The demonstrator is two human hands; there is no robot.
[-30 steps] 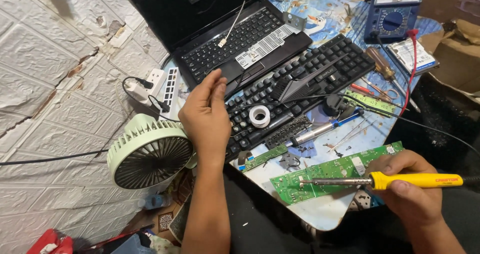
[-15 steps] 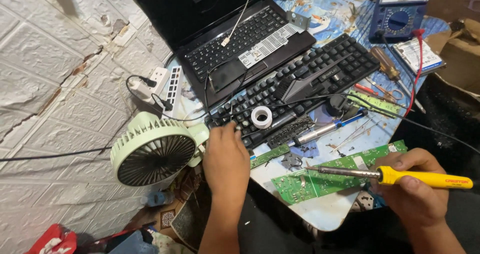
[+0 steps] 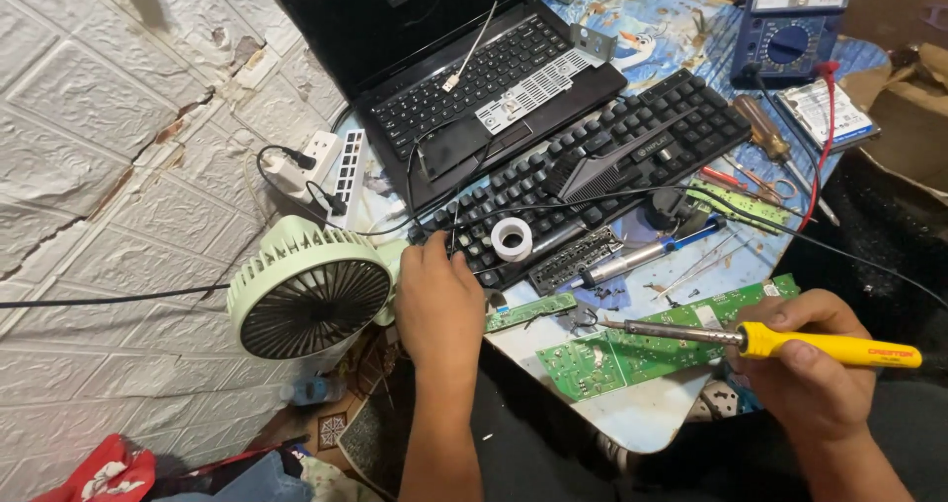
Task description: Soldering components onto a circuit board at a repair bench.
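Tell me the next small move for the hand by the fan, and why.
Probably bring the left hand back to steady the green board. It rests at the table edge beside the fan, while the right hand holds the soldering iron with its tip over the board, which nothing holds down.

We see a white wall with bumpy brick shapes on the left; it has cracks and brown chipped spots. A small table with a blue cartoon picture on top stands beside it. Light is soft.
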